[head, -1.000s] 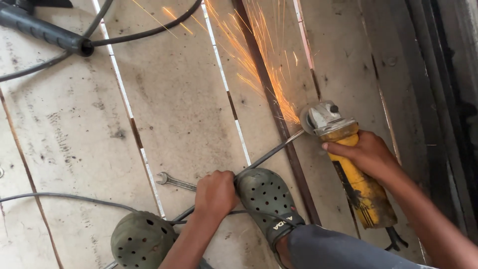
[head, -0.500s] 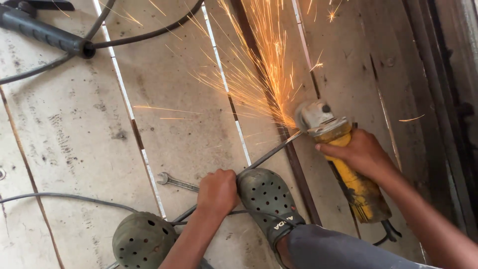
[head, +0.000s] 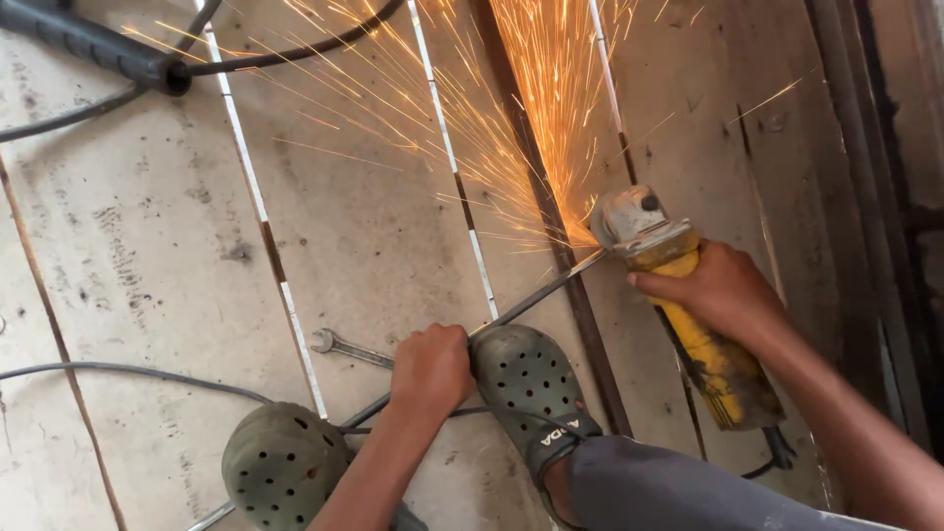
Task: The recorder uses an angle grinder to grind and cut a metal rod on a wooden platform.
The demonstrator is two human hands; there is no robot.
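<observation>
My right hand (head: 723,290) grips a yellow angle grinder (head: 688,315) whose grey head (head: 629,218) meets the far end of a thin metal rod (head: 536,298). Orange sparks (head: 511,128) spray up and leftwards from that contact. My left hand (head: 431,369) is closed around the rod nearer to me, pressing it to the floor. My foot in a green perforated clog (head: 531,383) rests on the rod right beside the left hand. A second green clog (head: 280,462) sits lower left.
A small spanner (head: 344,346) lies on the pale floor panels left of my left hand. Black cables (head: 128,372) cross the floor, and a dark tool handle with its cord (head: 93,44) lies at top left. Dark metal framing (head: 885,197) runs along the right.
The spark spray has grown wider and denser, fanning farther left and upwards. The grinder has stayed at the rod's end, and the left hand and foot have held their place.
</observation>
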